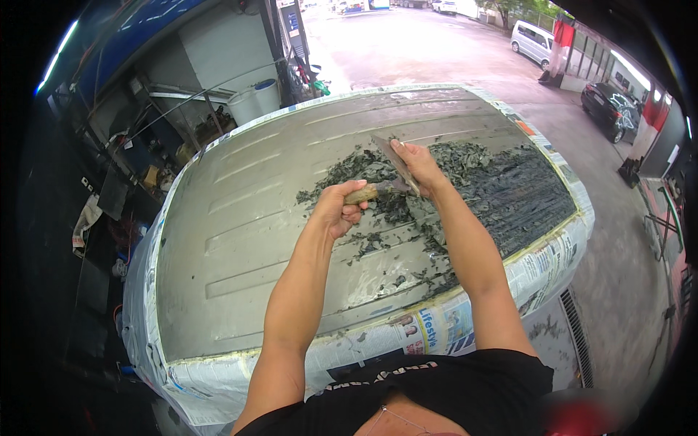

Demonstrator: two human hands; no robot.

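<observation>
Your left hand [340,208] closes its fingers [354,213] around the wooden handle of a scraper [385,178], thumb along the top. Your right hand [420,166] presses down on the scraper's metal blade, fingertips [401,148] curled over its upper edge; the blade runs at a slant from handle to top. The scraper sits near the middle of a van roof [247,240], tilted, its blade edge against the surface.

Around both hands lie dark flakes [363,243] of stripped coating, scattered down toward the near edge. To your right a patch [516,196] of dark coating covers the roof's far corner, wrinkled and uneven. To your left the roof is bare grey with raised ribs.

Newspaper [436,330] and tape mask the roof's rim on all sides. Beyond, a white bucket [254,98] stands by a workshop wall, and a van [532,41] and a dark car [612,107] are parked along the wet street.
</observation>
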